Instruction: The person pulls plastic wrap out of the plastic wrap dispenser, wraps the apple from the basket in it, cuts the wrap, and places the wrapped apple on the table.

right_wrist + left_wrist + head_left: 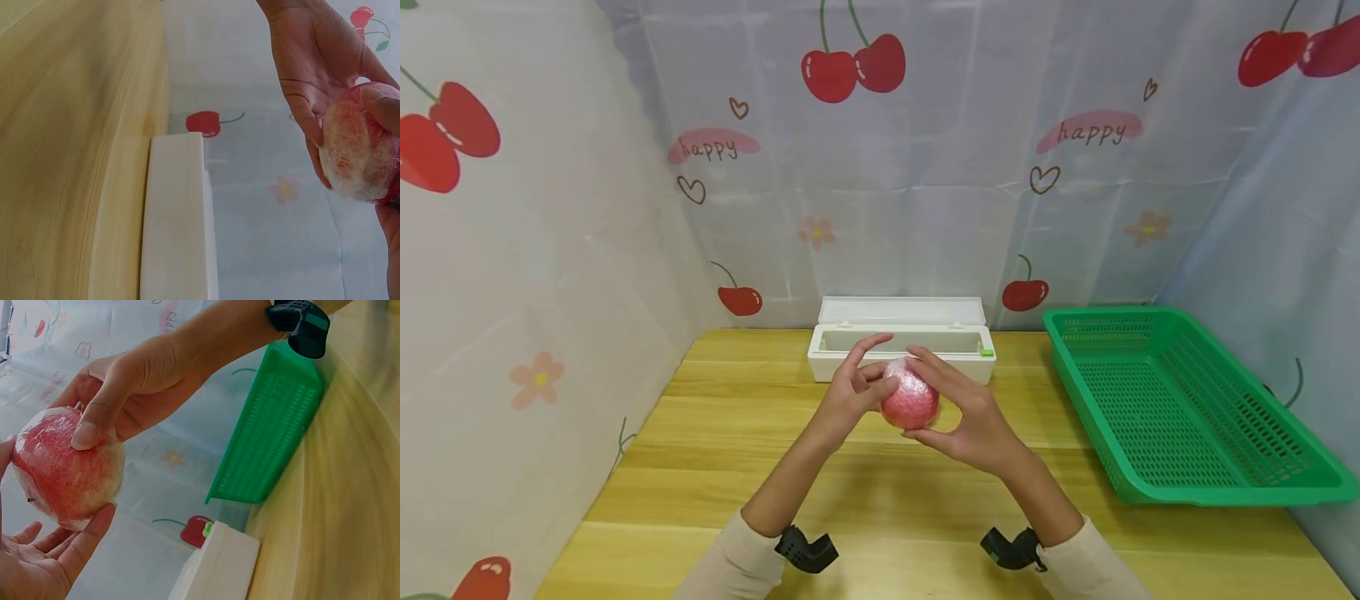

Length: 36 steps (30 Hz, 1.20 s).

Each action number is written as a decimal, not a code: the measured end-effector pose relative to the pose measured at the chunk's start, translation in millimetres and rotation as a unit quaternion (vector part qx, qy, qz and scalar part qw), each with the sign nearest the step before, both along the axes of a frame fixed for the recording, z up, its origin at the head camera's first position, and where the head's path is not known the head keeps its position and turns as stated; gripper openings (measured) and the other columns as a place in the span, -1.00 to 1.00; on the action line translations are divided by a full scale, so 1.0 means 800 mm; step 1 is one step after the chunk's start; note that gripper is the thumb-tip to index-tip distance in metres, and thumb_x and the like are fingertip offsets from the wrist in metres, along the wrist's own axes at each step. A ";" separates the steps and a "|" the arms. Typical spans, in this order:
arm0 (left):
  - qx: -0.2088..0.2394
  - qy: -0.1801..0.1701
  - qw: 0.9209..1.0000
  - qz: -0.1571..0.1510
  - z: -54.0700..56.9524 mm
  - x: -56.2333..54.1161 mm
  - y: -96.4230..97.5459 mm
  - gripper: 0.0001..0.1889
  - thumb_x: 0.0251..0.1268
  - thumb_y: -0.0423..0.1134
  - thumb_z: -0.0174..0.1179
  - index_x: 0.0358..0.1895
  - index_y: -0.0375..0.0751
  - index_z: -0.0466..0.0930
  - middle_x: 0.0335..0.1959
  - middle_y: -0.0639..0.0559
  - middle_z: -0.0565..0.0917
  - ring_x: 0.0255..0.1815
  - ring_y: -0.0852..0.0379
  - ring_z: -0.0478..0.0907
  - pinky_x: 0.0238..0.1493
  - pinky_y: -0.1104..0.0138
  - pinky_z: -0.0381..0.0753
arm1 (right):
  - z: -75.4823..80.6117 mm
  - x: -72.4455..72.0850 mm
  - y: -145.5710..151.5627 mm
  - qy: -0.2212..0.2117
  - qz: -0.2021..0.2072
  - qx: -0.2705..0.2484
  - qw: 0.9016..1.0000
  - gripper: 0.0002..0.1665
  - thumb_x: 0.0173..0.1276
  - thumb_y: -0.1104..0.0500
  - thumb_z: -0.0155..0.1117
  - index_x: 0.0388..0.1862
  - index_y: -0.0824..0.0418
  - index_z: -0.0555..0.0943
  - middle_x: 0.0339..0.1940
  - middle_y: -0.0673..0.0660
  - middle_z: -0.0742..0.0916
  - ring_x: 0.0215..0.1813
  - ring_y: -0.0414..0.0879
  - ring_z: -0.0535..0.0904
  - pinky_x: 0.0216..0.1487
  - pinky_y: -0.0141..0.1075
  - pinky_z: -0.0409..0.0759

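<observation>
A red apple [910, 398] covered in clear plastic film is held up between both hands, above the table. My left hand [852, 392] has its thumb on the apple's near left side, and its index finger points up and away. From the other side my right hand [973, 412] grips it, fingers over the top and thumb beneath. Wrinkled film shows over the apple [69, 469] in the left wrist view. Just behind stands a long white box [831, 367] with its lid raised, a small green piece at its right end.
A green perforated basket [1093, 425] stands on the wooden table [700, 467] to the right. Cherry-printed sheets [925, 183] hang at the back and sides. Each wrist wears a black camera.
</observation>
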<state>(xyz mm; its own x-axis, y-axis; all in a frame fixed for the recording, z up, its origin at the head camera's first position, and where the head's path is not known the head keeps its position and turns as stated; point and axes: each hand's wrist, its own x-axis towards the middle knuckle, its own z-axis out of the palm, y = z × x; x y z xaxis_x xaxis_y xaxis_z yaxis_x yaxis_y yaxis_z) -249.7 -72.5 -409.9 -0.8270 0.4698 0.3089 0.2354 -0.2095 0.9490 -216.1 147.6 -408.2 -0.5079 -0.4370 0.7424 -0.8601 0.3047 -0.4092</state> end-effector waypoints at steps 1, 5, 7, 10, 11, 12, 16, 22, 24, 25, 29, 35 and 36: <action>0.000 0.003 1.000 -0.003 0.000 0.000 0.000 -0.25 0.35 -0.08 0.34 0.53 0.01 0.20 0.14 -0.30 0.65 0.00 -0.04 0.70 -0.12 0.17 0.77 | 0.000 0.001 0.000 0.002 -0.001 0.001 1.000 0.10 -0.11 0.26 0.76 0.47 0.22 0.44 0.46 0.21 0.51 0.45 0.16 0.45 0.23 -0.13 0.60; 0.002 0.011 1.000 -0.014 0.001 0.000 0.000 -0.22 0.32 -0.06 0.38 0.53 -0.03 0.19 0.15 -0.30 0.64 0.04 -0.03 0.69 -0.10 0.18 0.77 | 0.000 0.002 0.002 0.008 -0.008 0.004 1.000 0.05 -0.14 0.25 0.77 0.41 0.22 0.51 0.38 0.20 0.60 0.39 0.15 0.50 0.17 -0.08 0.65; 0.003 0.014 1.000 -0.018 0.001 0.000 -0.001 -0.22 0.32 -0.05 0.38 0.53 -0.04 0.19 0.16 -0.28 0.64 0.04 -0.02 0.69 -0.10 0.19 0.77 | 0.001 0.002 0.003 0.012 -0.008 0.007 1.000 0.06 -0.14 0.24 0.78 0.41 0.20 0.51 0.37 0.19 0.60 0.39 0.14 0.51 0.16 -0.08 0.65; 0.006 0.019 1.000 -0.016 0.000 -0.001 -0.001 -0.26 0.35 -0.08 0.36 0.52 -0.05 0.21 0.15 -0.25 0.65 0.03 -0.01 0.70 -0.11 0.20 0.77 | 0.003 0.001 0.003 0.018 -0.001 0.008 1.000 0.09 -0.15 0.25 0.77 0.44 0.21 0.49 0.40 0.21 0.57 0.41 0.14 0.49 0.20 -0.13 0.62; 0.007 0.021 1.000 -0.011 0.000 -0.001 -0.002 -0.29 0.37 -0.10 0.34 0.51 -0.05 0.23 0.13 -0.24 0.66 0.01 0.00 0.70 -0.12 0.21 0.77 | 0.003 0.000 0.003 0.019 -0.001 0.007 1.000 0.11 -0.15 0.26 0.77 0.45 0.22 0.47 0.42 0.22 0.55 0.42 0.14 0.48 0.22 -0.17 0.60; 0.009 0.022 1.000 -0.005 0.000 -0.002 -0.002 -0.32 0.39 -0.12 0.32 0.50 -0.05 0.25 0.11 -0.23 0.67 -0.01 0.00 0.70 -0.14 0.21 0.77 | 0.002 -0.001 0.003 0.018 -0.001 0.002 1.000 0.12 -0.14 0.26 0.77 0.47 0.22 0.45 0.45 0.23 0.53 0.44 0.14 0.46 0.25 -0.20 0.58; 0.023 0.036 0.999 0.016 0.000 0.001 0.000 -0.42 0.46 -0.16 0.25 0.46 -0.13 0.33 0.04 -0.24 0.67 -0.04 -0.04 0.70 -0.16 0.19 0.78 | -0.001 -0.003 0.002 0.018 -0.013 -0.031 0.999 0.16 -0.16 0.32 0.76 0.49 0.28 0.41 0.46 0.26 0.51 0.46 0.14 0.44 0.29 -0.30 0.53; 0.003 0.158 0.986 0.045 -0.001 0.003 0.006 -0.30 0.41 0.11 0.26 0.43 -0.27 0.38 0.34 -0.16 0.53 0.30 -0.04 0.53 0.11 0.17 0.70 | -0.007 -0.004 0.000 0.016 -0.027 -0.065 0.997 0.11 -0.18 0.33 0.76 0.43 0.34 0.46 0.35 0.28 0.60 0.32 0.13 0.58 0.17 -0.33 0.62; -0.008 0.225 0.973 0.049 -0.003 0.001 0.007 -0.22 0.32 0.16 0.31 0.41 -0.33 0.39 0.45 -0.17 0.42 0.42 -0.08 0.41 0.22 0.13 0.63 | -0.008 -0.004 0.001 0.002 -0.020 -0.075 0.997 0.09 -0.17 0.34 0.75 0.43 0.35 0.46 0.33 0.29 0.62 0.29 0.12 0.60 0.15 -0.31 0.63; -0.011 0.254 0.966 0.048 -0.004 0.001 0.008 -0.20 0.29 0.15 0.34 0.41 -0.36 0.39 0.48 -0.20 0.38 0.46 -0.10 0.37 0.25 0.11 0.60 | -0.008 -0.004 0.001 -0.007 -0.015 -0.081 0.997 0.09 -0.16 0.36 0.74 0.43 0.35 0.45 0.33 0.28 0.62 0.27 0.11 0.61 0.14 -0.30 0.65; -0.012 0.321 0.946 0.052 -0.003 0.004 0.009 -0.22 0.17 0.01 0.44 0.34 -0.44 0.44 0.42 -0.35 0.41 0.42 -0.17 0.41 0.23 0.08 0.61 | -0.008 -0.004 0.003 -0.025 -0.001 -0.093 0.995 0.09 -0.14 0.41 0.72 0.45 0.33 0.44 0.33 0.24 0.62 0.28 0.08 0.61 0.12 -0.22 0.67; -0.013 0.355 0.930 0.089 0.011 0.021 0.011 -0.32 0.16 -0.13 0.44 0.24 -0.54 0.50 0.26 -0.46 0.52 0.33 -0.13 0.52 0.15 0.11 0.65 | -0.007 -0.004 0.004 -0.028 0.007 -0.079 0.996 0.08 -0.11 0.40 0.70 0.47 0.31 0.43 0.38 0.23 0.59 0.33 0.09 0.58 0.13 -0.21 0.66; -0.010 0.359 0.929 0.093 0.014 0.023 0.011 -0.34 0.16 -0.14 0.44 0.24 -0.53 0.51 0.24 -0.47 0.53 0.31 -0.13 0.53 0.14 0.11 0.65 | -0.007 -0.004 0.004 -0.032 0.007 -0.078 0.996 0.08 -0.10 0.39 0.70 0.47 0.30 0.42 0.39 0.22 0.59 0.34 0.08 0.57 0.14 -0.22 0.65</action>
<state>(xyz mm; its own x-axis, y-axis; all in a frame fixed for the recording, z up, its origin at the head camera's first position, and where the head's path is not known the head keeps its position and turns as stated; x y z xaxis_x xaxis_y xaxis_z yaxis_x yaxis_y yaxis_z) -231.3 -63.5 -398.5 -0.4794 0.3511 0.8043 0.8389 -0.0859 0.5375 -219.1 150.7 -413.5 -0.5516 -0.3260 0.7678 -0.8341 0.2210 -0.5054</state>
